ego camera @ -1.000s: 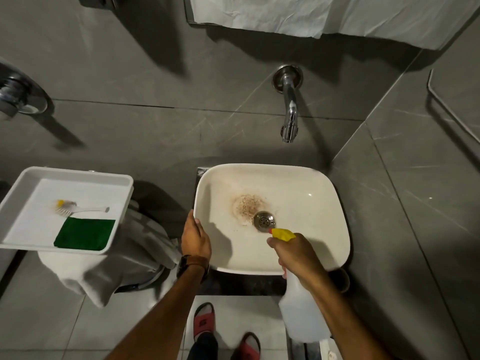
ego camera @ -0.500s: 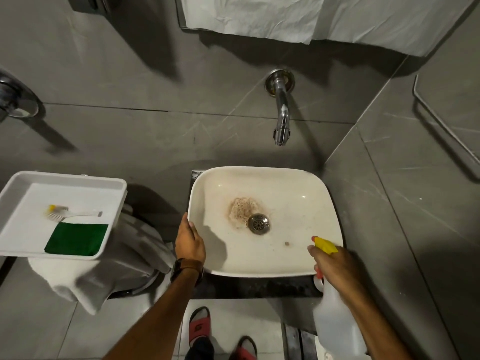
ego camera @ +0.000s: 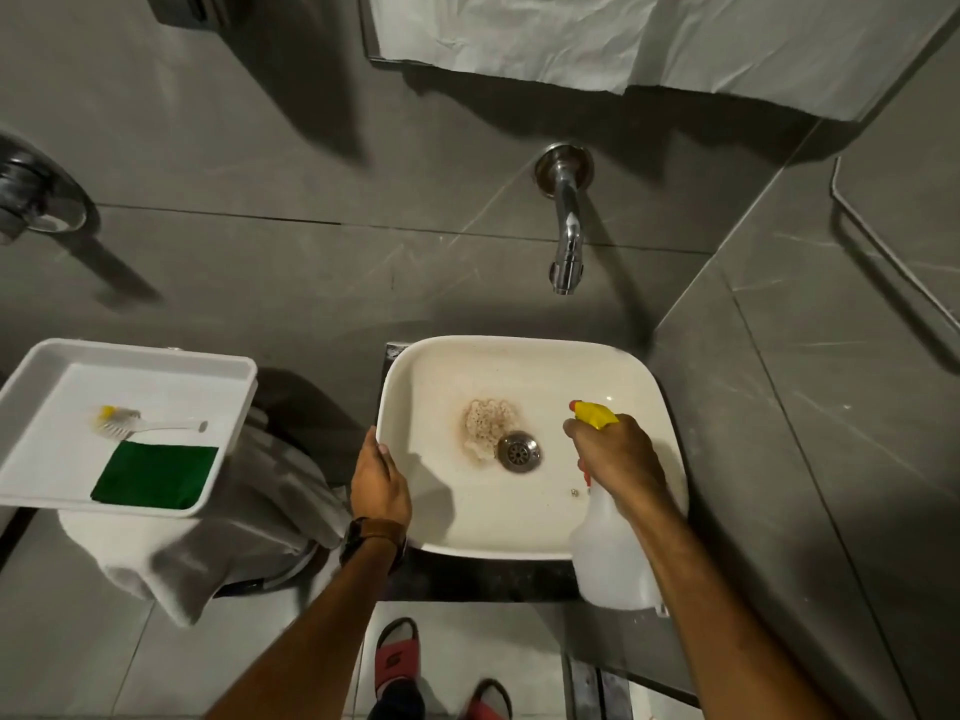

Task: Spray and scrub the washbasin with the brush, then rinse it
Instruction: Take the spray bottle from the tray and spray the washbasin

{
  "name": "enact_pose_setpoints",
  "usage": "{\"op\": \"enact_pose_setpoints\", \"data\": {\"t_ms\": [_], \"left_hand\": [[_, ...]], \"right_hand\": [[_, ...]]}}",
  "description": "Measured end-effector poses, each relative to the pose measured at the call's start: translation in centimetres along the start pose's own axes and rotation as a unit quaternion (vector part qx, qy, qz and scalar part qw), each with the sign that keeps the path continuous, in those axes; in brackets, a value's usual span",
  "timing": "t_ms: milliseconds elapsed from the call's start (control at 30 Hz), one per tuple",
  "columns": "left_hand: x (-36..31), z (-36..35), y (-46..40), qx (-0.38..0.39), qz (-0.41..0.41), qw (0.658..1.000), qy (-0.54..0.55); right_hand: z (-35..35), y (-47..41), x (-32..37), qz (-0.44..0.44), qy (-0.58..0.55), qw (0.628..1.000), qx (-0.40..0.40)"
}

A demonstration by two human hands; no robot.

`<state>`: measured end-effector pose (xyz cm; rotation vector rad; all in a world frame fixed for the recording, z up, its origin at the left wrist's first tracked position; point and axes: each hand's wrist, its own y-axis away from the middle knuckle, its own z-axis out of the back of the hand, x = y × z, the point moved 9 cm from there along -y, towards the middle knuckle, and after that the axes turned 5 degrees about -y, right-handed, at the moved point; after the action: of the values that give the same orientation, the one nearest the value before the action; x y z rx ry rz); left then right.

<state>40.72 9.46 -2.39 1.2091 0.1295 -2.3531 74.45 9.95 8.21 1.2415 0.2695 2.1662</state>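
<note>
The white washbasin (ego camera: 524, 356) sits below a wall tap (ego camera: 567, 236), with a brown foamy stain (ego camera: 485, 426) beside its metal drain (ego camera: 518, 452). My left hand (ego camera: 378, 480) grips the basin's left rim. My right hand (ego camera: 618, 459) holds a translucent spray bottle (ego camera: 608, 558) over the basin's right side; its yellow nozzle (ego camera: 592, 414) points left toward the stain. The small brush (ego camera: 140, 424), white with a yellow tip, lies in a white tray (ego camera: 47, 459) to the left, above a green scrub pad (ego camera: 155, 476).
The tray rests on a surface covered with a white cloth (ego camera: 208, 553). Grey tiled walls surround the basin, with a metal rail (ego camera: 893, 262) on the right wall and a chrome fitting (ego camera: 31, 200) at far left. My feet in red sandals (ego camera: 397, 657) stand below the basin.
My right hand carried the spray bottle from the basin's middle to its near right corner, then back up over the right side, nozzle turned toward the stain. My left hand stayed on the rim.
</note>
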Motion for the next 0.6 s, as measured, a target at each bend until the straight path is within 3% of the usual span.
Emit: {"op": "enact_pose_setpoints", "data": {"t_ms": [167, 300, 467, 600], "left_hand": [[0.4, 0.2, -0.3, 0.025, 0.014, 0.998, 0.051], [1.8, 3.2, -1.2, 0.003, 0.027, 0.997, 0.066], [6.9, 11.7, -4.4, -0.09, 0.082, 0.988, 0.098], [12.6, 18.8, -6.5, -0.171, 0.155, 0.961, 0.151]], "right_hand": [[-3.8, 1.6, 1.5, 0.019, 0.019, 0.999, 0.048], [-7.1, 4.0, 4.5, 0.039, 0.022, 0.995, 0.084], [-14.5, 8.0, 12.6, 0.14, -0.012, 0.979, 0.147], [-23.8, 12.5, 19.8, 0.261, -0.022, 0.934, 0.244]]}}
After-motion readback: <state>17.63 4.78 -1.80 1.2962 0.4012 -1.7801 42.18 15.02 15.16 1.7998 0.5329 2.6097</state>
